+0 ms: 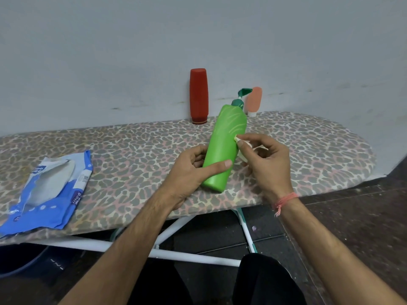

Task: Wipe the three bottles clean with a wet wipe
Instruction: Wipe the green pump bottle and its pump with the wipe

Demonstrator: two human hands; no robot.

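An ironing board (132, 146) with a leopard-print cover runs across the view, its rounded nose to the right; white metal legs (176, 254) cross beneath it; a pale blue-grey wall (110, 51) stands straight behind, and dark floor tiles (352, 216) show at the right and below.

At the left end of the board lies a blue and white wipe pack (48, 190), flat and crumpled, its top torn open; what is inside it cannot be told.

Near the middle, against the wall, a red bottle (198, 95) stands on its cap; its contents are hidden.

The left hand (193, 170) grips the lower half of the green bottle (224, 148), thumb laid across the front and fingers curled behind; the bottle is held tilted over the board, base toward the person, dark green pump (241, 96) pointing up toward the wall; its base seems just above the cover, though contact cannot be told.

The right hand (266, 159) pinches a small white wipe (240, 143) between thumb and fingertips and presses it to the bottle's right side, about midway up; a pink thread band (285, 200) circles that wrist.

Behind the pump, by the wall, a small peach bottle (254, 101) stands on its white cap, partly hidden by the pump.
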